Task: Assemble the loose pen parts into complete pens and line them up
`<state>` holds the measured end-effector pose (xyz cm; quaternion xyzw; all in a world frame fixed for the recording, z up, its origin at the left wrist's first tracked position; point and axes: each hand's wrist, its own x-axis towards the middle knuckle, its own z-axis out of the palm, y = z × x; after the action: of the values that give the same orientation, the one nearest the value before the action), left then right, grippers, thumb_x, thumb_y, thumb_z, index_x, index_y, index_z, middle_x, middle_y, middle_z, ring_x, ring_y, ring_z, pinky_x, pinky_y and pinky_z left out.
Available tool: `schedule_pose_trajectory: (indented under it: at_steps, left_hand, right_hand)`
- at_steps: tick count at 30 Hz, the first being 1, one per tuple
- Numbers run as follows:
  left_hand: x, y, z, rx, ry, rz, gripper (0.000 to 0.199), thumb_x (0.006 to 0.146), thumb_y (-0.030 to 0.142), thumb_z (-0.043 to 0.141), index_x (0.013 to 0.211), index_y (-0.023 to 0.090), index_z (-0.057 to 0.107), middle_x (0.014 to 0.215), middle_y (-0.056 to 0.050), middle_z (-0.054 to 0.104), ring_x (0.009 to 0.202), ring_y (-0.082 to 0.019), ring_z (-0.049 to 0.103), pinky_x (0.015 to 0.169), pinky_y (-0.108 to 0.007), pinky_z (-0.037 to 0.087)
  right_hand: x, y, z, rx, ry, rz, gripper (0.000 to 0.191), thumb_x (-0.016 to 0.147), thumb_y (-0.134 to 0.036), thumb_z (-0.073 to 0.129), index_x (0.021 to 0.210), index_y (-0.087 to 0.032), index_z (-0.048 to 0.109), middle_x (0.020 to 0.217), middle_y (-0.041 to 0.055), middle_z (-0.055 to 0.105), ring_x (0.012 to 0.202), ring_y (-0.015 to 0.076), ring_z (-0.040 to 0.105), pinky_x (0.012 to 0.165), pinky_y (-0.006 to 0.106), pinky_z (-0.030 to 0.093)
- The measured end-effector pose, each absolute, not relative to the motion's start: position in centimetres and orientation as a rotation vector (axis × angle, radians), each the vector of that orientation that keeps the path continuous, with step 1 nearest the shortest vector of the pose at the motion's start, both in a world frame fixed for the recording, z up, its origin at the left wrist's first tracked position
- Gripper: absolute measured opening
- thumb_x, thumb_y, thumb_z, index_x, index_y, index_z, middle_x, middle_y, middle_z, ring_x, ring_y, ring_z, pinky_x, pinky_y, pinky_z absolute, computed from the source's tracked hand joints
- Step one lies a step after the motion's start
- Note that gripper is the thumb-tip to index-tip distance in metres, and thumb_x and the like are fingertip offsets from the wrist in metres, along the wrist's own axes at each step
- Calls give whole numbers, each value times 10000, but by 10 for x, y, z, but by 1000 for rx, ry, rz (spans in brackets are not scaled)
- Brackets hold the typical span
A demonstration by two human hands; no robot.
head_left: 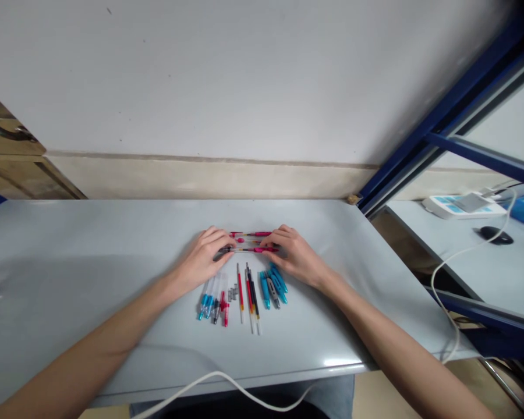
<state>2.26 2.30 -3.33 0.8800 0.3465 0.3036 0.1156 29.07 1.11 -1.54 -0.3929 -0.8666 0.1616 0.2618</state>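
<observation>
Several ballpoint pens with pink grips lie crosswise between my two hands. My left hand has its fingers closed at the dark left end of the nearest pen. At that pen's pink end, my right hand is closed with thumb and fingertips. Another pink pen lies just behind, partly covered by my fingers. Closer to me are clear pen barrels with blue, black and red ends, small grey clips, red and black ink refills, and blue and grey pen grips.
The grey table meets a white wall. A white cable crosses the front edge. Right of a blue metal frame are a black mouse and a white device. Wooden drawers stand at left.
</observation>
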Motion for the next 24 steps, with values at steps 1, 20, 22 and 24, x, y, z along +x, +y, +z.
schedule_pose_trajectory:
  at_steps: [1, 20, 22, 24]
  left_hand:
    - [23, 23, -33, 2575, 1017, 887, 107, 979, 219, 582, 1004, 181, 678, 1004, -62, 694, 1003, -223, 585, 890, -402, 509]
    - [22, 17, -19, 2598, 1231, 867, 221, 1047, 287, 455, 1065, 181, 649, 1023, -68, 671, 982, -215, 599, 881, -345, 454]
    - [16, 13, -11, 2592, 1380, 696, 245, 1034, 294, 442, 920, 196, 635, 872, -34, 674, 797, -185, 610, 740, -300, 424]
    - [10, 11, -5, 2575, 1519, 365, 265, 988, 346, 496, 778, 215, 589, 683, 4, 624, 613, -171, 560, 597, -292, 317]
  right_hand:
    - [290, 10, -15, -1079, -2354, 420, 118, 949, -183, 659, 1057, -212, 695, 993, 63, 717, 936, 241, 564, 864, 403, 449]
    - [278, -4, -10, -1041, -2215, 409, 146, 999, -176, 554, 947, -186, 689, 883, 64, 650, 857, 218, 523, 805, 350, 447]
    - [273, -9, -7, -1039, -2237, 439, 132, 987, -185, 576, 902, -184, 677, 822, 45, 633, 832, 207, 522, 798, 334, 439]
    - [266, -15, -6, -1060, -2314, 457, 122, 951, -182, 621, 834, -180, 658, 773, 31, 606, 800, 198, 519, 790, 326, 429]
